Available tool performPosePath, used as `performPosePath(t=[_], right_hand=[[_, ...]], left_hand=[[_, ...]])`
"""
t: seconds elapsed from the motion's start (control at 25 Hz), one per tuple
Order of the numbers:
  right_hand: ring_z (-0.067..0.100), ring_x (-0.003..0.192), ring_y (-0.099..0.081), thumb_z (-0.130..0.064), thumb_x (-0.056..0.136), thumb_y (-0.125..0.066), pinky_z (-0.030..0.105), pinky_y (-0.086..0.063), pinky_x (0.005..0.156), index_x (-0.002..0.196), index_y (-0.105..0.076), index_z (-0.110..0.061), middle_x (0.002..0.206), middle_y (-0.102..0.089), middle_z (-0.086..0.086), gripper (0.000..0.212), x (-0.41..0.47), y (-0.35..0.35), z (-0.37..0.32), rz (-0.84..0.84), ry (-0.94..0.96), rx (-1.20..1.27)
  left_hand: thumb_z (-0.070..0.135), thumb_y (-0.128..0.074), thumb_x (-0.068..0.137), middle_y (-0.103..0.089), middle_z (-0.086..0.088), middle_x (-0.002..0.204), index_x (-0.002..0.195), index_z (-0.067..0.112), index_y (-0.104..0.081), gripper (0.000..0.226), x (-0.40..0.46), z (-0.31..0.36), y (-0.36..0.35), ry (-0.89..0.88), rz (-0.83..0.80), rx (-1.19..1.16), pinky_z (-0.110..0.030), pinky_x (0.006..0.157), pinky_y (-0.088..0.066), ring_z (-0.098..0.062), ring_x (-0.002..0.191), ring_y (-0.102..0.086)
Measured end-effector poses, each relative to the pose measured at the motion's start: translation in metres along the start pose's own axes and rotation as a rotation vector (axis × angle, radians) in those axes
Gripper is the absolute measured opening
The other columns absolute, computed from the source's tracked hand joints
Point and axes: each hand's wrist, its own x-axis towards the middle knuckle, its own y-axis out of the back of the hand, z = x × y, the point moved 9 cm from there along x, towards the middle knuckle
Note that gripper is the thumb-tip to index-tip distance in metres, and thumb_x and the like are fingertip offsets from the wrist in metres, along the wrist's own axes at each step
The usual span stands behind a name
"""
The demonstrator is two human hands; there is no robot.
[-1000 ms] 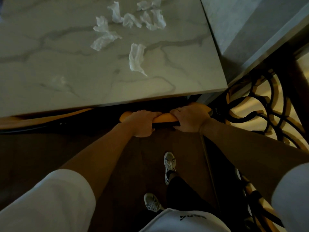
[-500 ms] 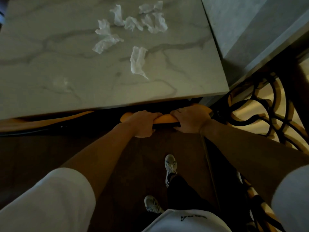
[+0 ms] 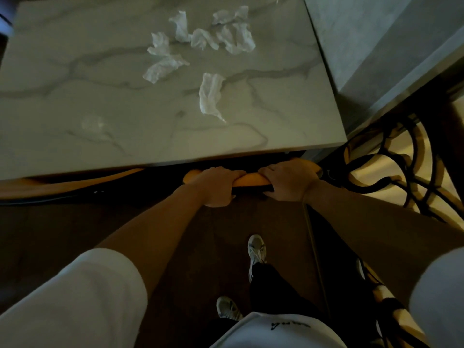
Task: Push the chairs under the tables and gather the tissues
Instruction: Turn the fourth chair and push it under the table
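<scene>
Both hands grip the orange top rail of a chair [image 3: 251,180] whose seat is hidden under the marble table [image 3: 75,136]. My left hand [image 3: 216,185] wraps the rail's left part. My right hand [image 3: 288,180] holds its right part, close beside the left. Several crumpled white tissues lie on the far half of the table: one long tissue [image 3: 211,95] nearest me, another [image 3: 163,67] to its left, and a cluster [image 3: 226,33] at the back.
A second orange chair back [image 3: 62,183] sits under the table edge at the left. A black ornate iron railing [image 3: 401,167] stands to the right. A grey ledge [image 3: 376,46] borders the table's right side. My feet [image 3: 256,249] stand on dark wood floor.
The table and tissues have slid slightly lower and nearer in view as I lean forward. Both hands keep the same grip on the chair rail.
</scene>
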Motion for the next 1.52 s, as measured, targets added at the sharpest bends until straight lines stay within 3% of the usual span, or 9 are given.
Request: performPosePath(t=[0.28,0.72,1.08,1.24,1.32,1.44,1.52], right_hand=[[0.024,0.093,-0.065,-0.064,0.088,-0.048,0.040,-0.054,0.073,0.136,-0.051,-0.020,0.115,-0.067,0.002,0.065,0.006,0.002,0.005,0.011,0.008,-0.009],[0.025,0.094,-0.066,-0.063,0.085,-0.055,0.039,-0.054,0.072,0.131,-0.055,-0.019,0.113,-0.068,0.002,0.064,0.029,0.005,0.023,0.026,0.002,0.007],[0.024,0.093,-0.066,-0.067,0.082,-0.055,0.038,-0.054,0.071,0.130,-0.055,-0.021,0.110,-0.068,0.001,0.067,0.030,0.005,0.026,0.053,-0.011,0.011],[0.025,0.090,-0.066,-0.067,0.077,-0.056,0.041,-0.054,0.073,0.121,-0.061,-0.019,0.106,-0.069,0.002,0.065,0.029,0.011,0.024,0.106,-0.011,0.092],[0.025,0.097,-0.064,-0.072,0.074,-0.050,0.043,-0.054,0.080,0.124,-0.059,-0.021,0.110,-0.067,0.001,0.072,0.031,0.011,0.025,0.088,-0.030,0.141],[0.023,0.114,-0.058,-0.093,0.065,-0.040,0.043,-0.048,0.094,0.146,-0.041,-0.027,0.130,-0.060,0.001,0.105,0.035,-0.004,0.028,-0.153,-0.078,0.185],[0.022,0.121,-0.054,-0.104,0.052,-0.039,0.040,-0.044,0.099,0.150,-0.033,-0.030,0.138,-0.055,-0.001,0.122,0.035,-0.009,0.028,-0.262,-0.091,0.253]], left_hand=[[0.044,-0.062,0.083,-0.061,0.001,0.125,0.149,0.042,-0.028,0.074,0.006,-0.003,0.005,-0.017,0.006,-0.016,-0.043,0.089,-0.047,-0.024,0.109,-0.057],[0.042,-0.063,0.086,-0.062,-0.003,0.126,0.152,0.038,-0.029,0.075,0.027,-0.014,0.022,-0.027,0.031,0.029,-0.032,0.077,-0.035,-0.025,0.105,-0.059],[0.044,-0.063,0.084,-0.061,-0.003,0.129,0.151,0.038,-0.030,0.075,0.029,-0.016,0.021,-0.034,0.031,0.028,-0.033,0.080,-0.037,-0.026,0.109,-0.058],[0.044,-0.065,0.082,-0.062,-0.001,0.127,0.149,0.038,-0.034,0.074,0.027,-0.015,0.025,-0.033,0.053,-0.010,-0.034,0.080,-0.040,-0.025,0.107,-0.059],[0.046,-0.065,0.079,-0.061,0.001,0.128,0.147,0.040,-0.035,0.074,0.024,-0.015,0.024,-0.012,0.050,-0.013,-0.034,0.079,-0.039,-0.023,0.106,-0.059],[0.057,-0.066,0.072,-0.059,0.006,0.129,0.145,0.046,-0.031,0.082,0.022,-0.019,0.020,0.089,-0.068,-0.008,-0.032,0.074,-0.038,-0.014,0.094,-0.057],[0.071,-0.066,0.066,-0.056,0.006,0.134,0.146,0.049,-0.026,0.092,0.022,-0.022,0.014,0.168,-0.177,-0.058,-0.033,0.078,-0.040,-0.015,0.101,-0.058]])
